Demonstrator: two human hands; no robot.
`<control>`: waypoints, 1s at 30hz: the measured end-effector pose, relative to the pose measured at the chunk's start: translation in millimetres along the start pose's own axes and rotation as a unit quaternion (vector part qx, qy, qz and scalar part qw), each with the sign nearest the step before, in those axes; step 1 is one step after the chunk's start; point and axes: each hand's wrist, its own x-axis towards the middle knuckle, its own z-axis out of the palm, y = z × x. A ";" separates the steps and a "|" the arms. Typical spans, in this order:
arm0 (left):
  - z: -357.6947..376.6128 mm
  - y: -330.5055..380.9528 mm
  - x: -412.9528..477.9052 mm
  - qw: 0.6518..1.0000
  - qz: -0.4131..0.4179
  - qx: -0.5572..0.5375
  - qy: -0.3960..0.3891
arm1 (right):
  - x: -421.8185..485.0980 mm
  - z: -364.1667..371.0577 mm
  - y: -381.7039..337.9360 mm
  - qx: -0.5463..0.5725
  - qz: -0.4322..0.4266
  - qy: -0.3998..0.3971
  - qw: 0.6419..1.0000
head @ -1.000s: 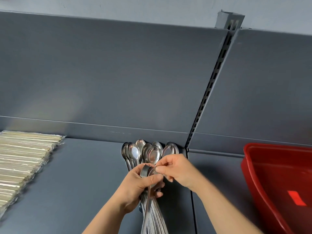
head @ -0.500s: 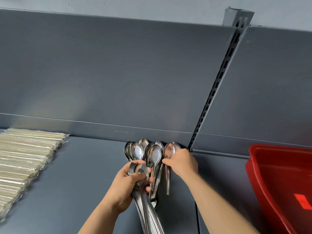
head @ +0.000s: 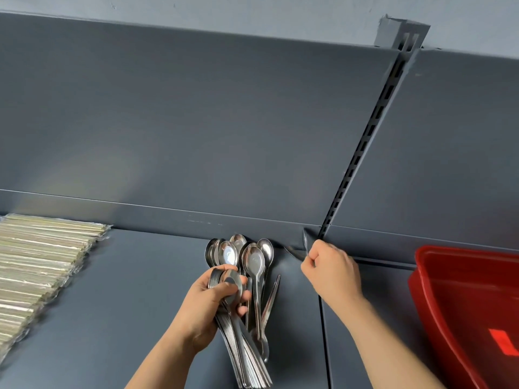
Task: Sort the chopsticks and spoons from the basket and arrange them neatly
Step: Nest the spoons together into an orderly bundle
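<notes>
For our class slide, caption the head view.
Left hand grips stacked spoons; right hand pinches a spoon beside laid-out spoons.

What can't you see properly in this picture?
- Spoon pinched by the right hand: head view, the fingers cover most of it.
- Spoon stack in the left hand: head view, packed too tightly to count.
- Red basket: the right edge cuts it off, so part of its inside is unseen.
- Wrapped chopsticks: cut by the left edge.
</notes>
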 end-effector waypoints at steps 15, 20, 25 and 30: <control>-1.7 -1.4 -1.7 1.000 -0.010 -0.015 0.002 | 7.3 23.0 29.5 -0.048 -0.086 -0.099 0.990; 1.4 -3.6 -2.0 0.998 -0.002 -0.056 0.005 | -2.1 22.0 26.5 0.013 -0.047 -0.122 0.991; 3.0 -5.8 -8.2 0.999 -0.006 -0.043 -0.004 | -31.1 0.2 -4.2 0.322 0.051 -0.213 0.921; 0.5 -10.0 -13.6 0.999 0.007 -0.033 0.006 | -63.2 -13.9 -40.3 0.421 0.036 -0.298 0.856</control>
